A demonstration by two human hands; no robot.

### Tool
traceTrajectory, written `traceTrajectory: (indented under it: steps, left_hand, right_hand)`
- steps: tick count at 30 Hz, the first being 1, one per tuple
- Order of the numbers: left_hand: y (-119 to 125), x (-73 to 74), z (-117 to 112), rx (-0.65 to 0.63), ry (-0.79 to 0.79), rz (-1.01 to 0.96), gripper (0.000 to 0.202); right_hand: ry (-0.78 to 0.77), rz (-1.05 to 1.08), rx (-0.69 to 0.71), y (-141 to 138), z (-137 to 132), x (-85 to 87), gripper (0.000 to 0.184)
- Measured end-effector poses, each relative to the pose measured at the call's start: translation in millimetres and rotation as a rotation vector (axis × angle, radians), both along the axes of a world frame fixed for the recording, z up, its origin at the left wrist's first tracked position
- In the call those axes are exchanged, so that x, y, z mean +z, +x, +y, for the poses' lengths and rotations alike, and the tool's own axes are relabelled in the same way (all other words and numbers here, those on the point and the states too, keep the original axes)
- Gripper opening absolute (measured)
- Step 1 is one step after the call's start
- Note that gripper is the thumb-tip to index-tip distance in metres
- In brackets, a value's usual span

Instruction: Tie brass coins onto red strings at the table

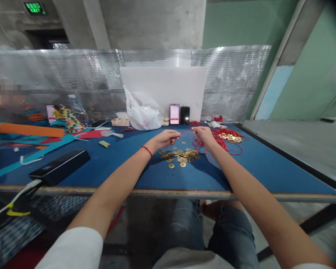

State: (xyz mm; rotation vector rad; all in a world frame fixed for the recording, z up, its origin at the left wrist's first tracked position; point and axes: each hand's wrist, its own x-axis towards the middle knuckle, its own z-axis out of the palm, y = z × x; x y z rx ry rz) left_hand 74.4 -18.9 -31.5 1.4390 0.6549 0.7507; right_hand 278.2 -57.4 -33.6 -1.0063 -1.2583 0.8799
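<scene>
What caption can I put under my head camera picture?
Left hand and right hand hold a red cord between them, near scattered gold-coloured coins on a blue table.

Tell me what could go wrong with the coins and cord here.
The red strand between the left hand and right hand might snag in the heap of red cord nearby. A wrist could scatter the loose coins below. The white cable, hanging over the table edge, could drag the black box if tugged.
</scene>
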Motion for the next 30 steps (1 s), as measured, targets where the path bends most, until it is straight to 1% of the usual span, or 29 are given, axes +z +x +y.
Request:
traceTrajectory:
  steps: [3,5,7,9,12,16,19,22,25,27,30]
  left_hand:
    - [-2,-0.2,1,0.046,0.006,0.059,0.022]
    - [-3,-0.1,1,0.114,0.014,0.109,0.023]
    - [-4,-0.6,1,0.147,0.019,0.15,0.025]
    - [-5,-1.7,3,0.14,0.021,0.176,0.027]
    - [-5,-3.6,5,0.103,0.04,0.192,0.03]
    - [-3,-2.4,3,0.065,0.069,0.186,0.032]
    - [-2,1.0,-1,0.056,0.057,0.159,0.03]
    - [-1,2.9,-3,0.062,0.051,0.125,0.029]
    - [-1,2.1,-2,0.069,0.061,0.105,0.028]
    - [0,0.6,-1,0.075,0.077,0.101,0.027]
    - [2,-1.5,-2,0.092,0.098,0.12,0.027]
  right_hand:
    - [-0.082,-0.001,0.056,3,-2,-1.3,0.023]
    - [-0.17,-0.041,0.089,3,-3,-3.2,0.023]
    - [-0.264,-0.101,0.113,1,-5,-5.4,0.023]
    - [-0.347,-0.175,0.163,-1,-7,-7.1,0.022]
    - [-0.411,-0.285,0.297,-3,-9,-8.0,0.014]
    - [-0.404,-0.363,0.476,-3,-9,-7.6,0.019]
    - [-0.414,-0.351,0.557,-2,-8,-7.6,0.021]
    - [-0.407,-0.307,0.549,-3,-8,-9.0,0.023]
    - [-0.365,-0.362,0.504,-3,-7,-10.9,0.022]
    - [-0.282,-0.44,0.469,-2,-7,-11.8,0.023]
    - [-0.113,-0.558,0.449,-3,-7,-12.2,0.026]
